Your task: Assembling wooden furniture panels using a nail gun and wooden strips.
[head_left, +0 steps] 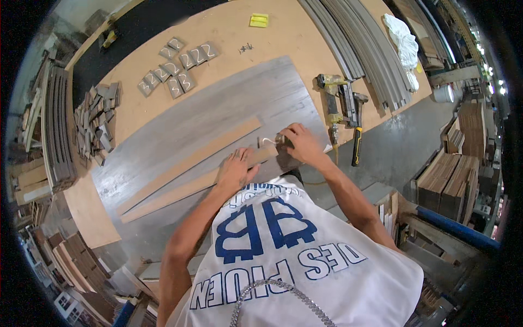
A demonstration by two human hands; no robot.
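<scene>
Two long tan wooden strips lie on a large grey wood-grain panel (218, 103), nearly meeting at their left ends and spreading toward the right. The far strip (190, 163) lies free of my hands. On the near strip (174, 199), my left hand (238, 166) rests with fingers stretched out, close to its right end. My right hand (300, 144) is just beyond that end, fingers curled round a small dark piece (281, 143) that is mostly hidden. A blurred white curved mark shows beside its fingertips; I cannot tell what bears it.
Small grey blocks with white markings (180, 68) stand far left of centre, beyond a pile of offcuts (95, 122). A nail gun (335, 95) and hammer (357, 131) lie right. Farther back are a yellow item (259, 20), tiny dark pieces (246, 48), long grey mouldings (365, 49) and white cloth (402, 43).
</scene>
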